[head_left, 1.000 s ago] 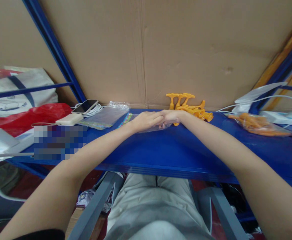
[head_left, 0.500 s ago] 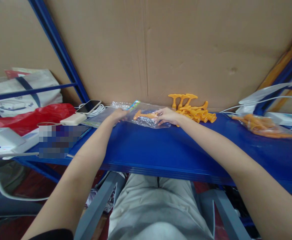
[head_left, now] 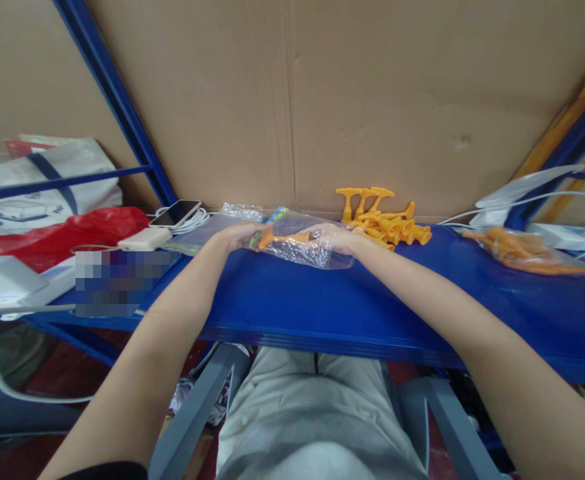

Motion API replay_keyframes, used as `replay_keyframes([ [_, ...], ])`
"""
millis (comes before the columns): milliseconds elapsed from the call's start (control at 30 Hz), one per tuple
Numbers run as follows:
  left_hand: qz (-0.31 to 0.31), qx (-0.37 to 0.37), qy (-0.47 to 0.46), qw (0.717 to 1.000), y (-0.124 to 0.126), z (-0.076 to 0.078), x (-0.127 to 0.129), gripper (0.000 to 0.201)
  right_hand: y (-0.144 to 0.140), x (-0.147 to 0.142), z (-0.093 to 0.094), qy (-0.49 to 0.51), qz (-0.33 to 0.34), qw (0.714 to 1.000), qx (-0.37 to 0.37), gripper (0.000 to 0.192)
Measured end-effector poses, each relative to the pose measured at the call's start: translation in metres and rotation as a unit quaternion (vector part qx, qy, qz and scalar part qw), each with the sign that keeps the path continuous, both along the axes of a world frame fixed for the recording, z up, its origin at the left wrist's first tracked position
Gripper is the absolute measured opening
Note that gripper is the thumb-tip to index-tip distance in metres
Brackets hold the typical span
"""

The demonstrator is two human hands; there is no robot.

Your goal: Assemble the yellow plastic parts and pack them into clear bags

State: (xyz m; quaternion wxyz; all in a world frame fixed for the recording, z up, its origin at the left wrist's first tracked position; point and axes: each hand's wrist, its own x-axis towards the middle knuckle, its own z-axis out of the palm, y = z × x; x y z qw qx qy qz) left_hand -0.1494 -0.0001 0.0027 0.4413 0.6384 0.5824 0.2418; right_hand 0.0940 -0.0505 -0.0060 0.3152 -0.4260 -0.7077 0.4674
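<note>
Both hands hold a clear plastic bag (head_left: 306, 248) just above the blue shelf (head_left: 322, 300). My left hand (head_left: 237, 236) grips the bag's left end, by its colourful header strip. My right hand (head_left: 339, 237) is at the bag's right side, partly covered by the film. An orange plastic piece (head_left: 283, 239) lies inside the bag between the hands. Behind my right hand, a pile of several loose orange T-handled pieces (head_left: 385, 217) rests against the cardboard wall.
A stack of flat clear bags (head_left: 207, 230), a phone (head_left: 177, 212), a white power bank (head_left: 147, 238) and cable lie left. A red bag (head_left: 67, 233) sits far left. At the right lies a filled bag of orange pieces (head_left: 527, 253) with white cables (head_left: 547, 200).
The hands, first pressed together on the shelf, moved apart with the bag stretched between them. The bag has since lifted slightly and shifted toward me, with the orange piece inside.
</note>
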Motion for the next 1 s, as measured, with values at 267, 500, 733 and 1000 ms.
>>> replay_keyframes([
  [267,0.024,-0.04,-0.055,0.997,-0.009,0.0,-0.001,0.018,-0.006,-0.002,-0.006,0.055,0.017,0.995,-0.08,0.037],
  [500,0.062,-0.038,-0.056,0.996,0.001,-0.001,-0.001,0.008,-0.017,0.026,-0.002,0.035,0.04,0.994,-0.093,0.028],
  [733,0.152,-0.013,-0.021,0.988,0.009,-0.003,0.001,0.012,-0.025,0.062,0.011,-0.135,-0.055,0.987,0.069,0.024],
  [1000,0.205,0.201,0.313,0.905,0.003,-0.006,0.003,0.027,-0.025,0.079,0.009,-0.448,-0.19,0.836,0.253,0.021],
])
